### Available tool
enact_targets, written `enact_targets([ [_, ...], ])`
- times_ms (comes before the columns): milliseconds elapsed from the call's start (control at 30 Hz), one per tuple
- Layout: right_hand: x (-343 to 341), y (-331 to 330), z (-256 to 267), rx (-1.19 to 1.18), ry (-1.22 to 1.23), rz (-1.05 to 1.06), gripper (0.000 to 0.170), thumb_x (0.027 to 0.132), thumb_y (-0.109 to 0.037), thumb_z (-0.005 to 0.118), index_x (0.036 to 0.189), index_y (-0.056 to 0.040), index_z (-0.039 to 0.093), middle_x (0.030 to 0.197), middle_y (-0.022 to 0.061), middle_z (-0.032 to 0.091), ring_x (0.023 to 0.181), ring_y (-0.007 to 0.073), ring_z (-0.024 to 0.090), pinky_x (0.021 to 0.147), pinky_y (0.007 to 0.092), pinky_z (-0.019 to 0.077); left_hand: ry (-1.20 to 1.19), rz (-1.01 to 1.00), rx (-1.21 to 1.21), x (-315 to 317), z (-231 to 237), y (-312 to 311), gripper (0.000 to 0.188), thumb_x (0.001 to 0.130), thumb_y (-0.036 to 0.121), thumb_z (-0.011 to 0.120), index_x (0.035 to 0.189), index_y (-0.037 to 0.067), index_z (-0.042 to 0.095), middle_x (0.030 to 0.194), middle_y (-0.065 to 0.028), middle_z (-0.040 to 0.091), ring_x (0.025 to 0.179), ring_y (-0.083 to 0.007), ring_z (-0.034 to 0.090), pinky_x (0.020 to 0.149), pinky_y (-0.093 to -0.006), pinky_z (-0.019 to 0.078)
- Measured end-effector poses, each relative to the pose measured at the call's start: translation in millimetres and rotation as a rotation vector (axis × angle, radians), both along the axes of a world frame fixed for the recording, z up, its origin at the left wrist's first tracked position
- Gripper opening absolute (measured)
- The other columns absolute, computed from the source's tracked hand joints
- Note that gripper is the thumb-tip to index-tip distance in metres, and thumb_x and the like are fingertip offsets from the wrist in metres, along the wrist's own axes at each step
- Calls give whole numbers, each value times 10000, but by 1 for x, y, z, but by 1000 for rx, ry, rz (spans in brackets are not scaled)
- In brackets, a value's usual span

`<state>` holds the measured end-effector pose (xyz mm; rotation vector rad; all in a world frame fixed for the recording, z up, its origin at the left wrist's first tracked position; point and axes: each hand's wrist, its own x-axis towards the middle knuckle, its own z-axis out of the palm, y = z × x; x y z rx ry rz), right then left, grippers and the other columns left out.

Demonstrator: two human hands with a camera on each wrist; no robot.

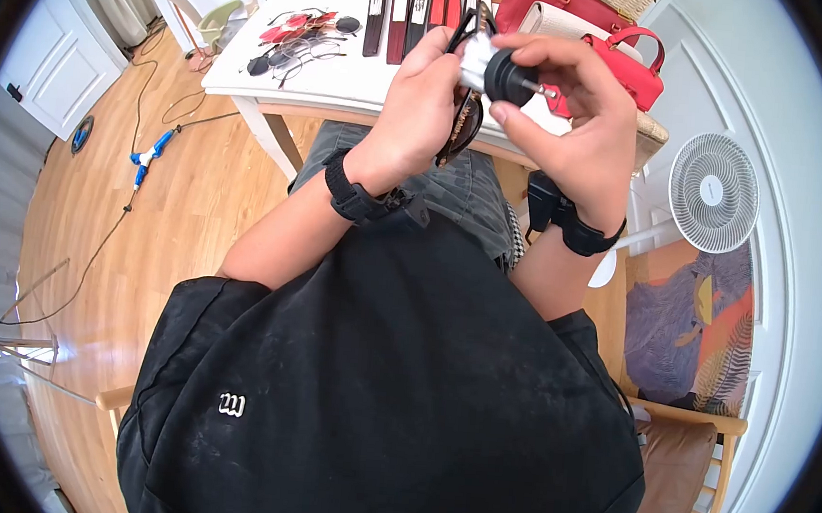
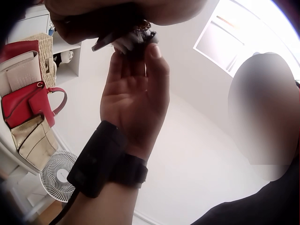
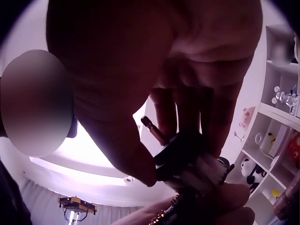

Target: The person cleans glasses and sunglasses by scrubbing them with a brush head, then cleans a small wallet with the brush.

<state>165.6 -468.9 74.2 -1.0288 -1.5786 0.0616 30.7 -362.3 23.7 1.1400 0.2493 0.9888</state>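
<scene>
In the head view my left hand (image 1: 423, 105) grips dark sunglasses (image 1: 464, 127) with gold-coloured decoration. My right hand (image 1: 583, 111) pinches a round black piece (image 1: 509, 77) between thumb and fingers; a thin metal tip sticks out towards the palm. White material (image 1: 477, 63) lies between this piece and the glasses, held against them. The left wrist view shows my left hand (image 2: 126, 16) above and my right hand (image 2: 136, 93) below, fingertips at the white material. In the right wrist view my right hand (image 3: 164, 61) surrounds the black piece (image 3: 180, 157), close to my left fingers (image 3: 229, 199).
On the white table (image 1: 238, 73) lie several glasses (image 1: 297, 44) at left, dark and red strips (image 1: 398, 27) at the back, and red bags (image 1: 624, 76) at right. A white fan (image 1: 713, 192) stands right of it. Cables (image 1: 97, 244) cross the floor at left.
</scene>
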Motion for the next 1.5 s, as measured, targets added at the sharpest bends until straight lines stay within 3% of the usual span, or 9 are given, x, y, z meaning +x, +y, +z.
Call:
enact_targets([
  [267,-2,-7,2,-142,-112,181,403,703,-62,828,1078,-6,692,1084,70,752,996,160,707,926,309,552,-69,-1,58,-2,0,12,311,1032,92,422,1290,10,574,1125,-75,675,990,-141,665,868,-302,572],
  [600,-6,4,-3,49,-32,103,399,728,-15,829,1099,-14,684,1164,97,750,1010,145,699,910,298,552,-212,-40,17,0,12,11,393,974,-68,463,1353,9,534,1100,-105,704,953,-172,736,840,-299,638],
  [767,-7,17,-5,314,-30,3,438,741,40,836,1139,-16,663,1250,127,721,1047,153,699,899,283,556,-22,-28,115,-5,9,19,147,931,-62,582,1030,47,574,885,19,585,760,-52,561,656,-228,496],
  [800,-8,19,-6,315,-30,4,438,741,40,836,1139,-16,663,1250,127,721,1047,153,699,899,283,556,30,8,151,-5,9,19,193,917,-53,620,822,90,532,751,77,471,666,-3,418,585,-204,390],
  [933,-6,22,-10,398,-37,-34,609,826,18,773,1378,20,517,1393,213,574,1295,263,594,1075,396,517,44,67,226,-1,9,14,345,886,-52,658,745,135,404,712,90,423,647,-7,372,562,-211,354],
  [1000,-15,23,-6,421,113,-92,444,732,35,844,1135,-18,665,1221,116,730,1025,149,695,889,288,561,45,57,212,-2,10,14,366,884,-48,675,764,139,384,729,88,429,663,-10,367,573,-210,346],
  [1333,-17,0,-1,-204,-176,75,353,700,-91,830,1022,-21,706,961,58,732,830,164,689,799,289,560,-29,158,97,-2,8,35,309,952,-32,613,798,136,404,756,97,423,696,-11,375,684,-201,432],
  [1400,-19,0,-1,-233,-197,88,342,703,-92,823,1012,-17,697,956,57,723,814,167,685,789,287,559,-47,99,64,-4,7,32,191,970,43,685,1158,15,675,1034,-34,732,938,-114,696,863,-284,567],
  [1500,-21,1,0,-227,-223,63,346,694,-90,833,1004,-19,697,971,57,725,826,170,687,786,292,561,-133,159,25,0,3,28,159,980,27,655,1137,13,678,1023,-38,730,948,-115,697,878,-288,569],
])
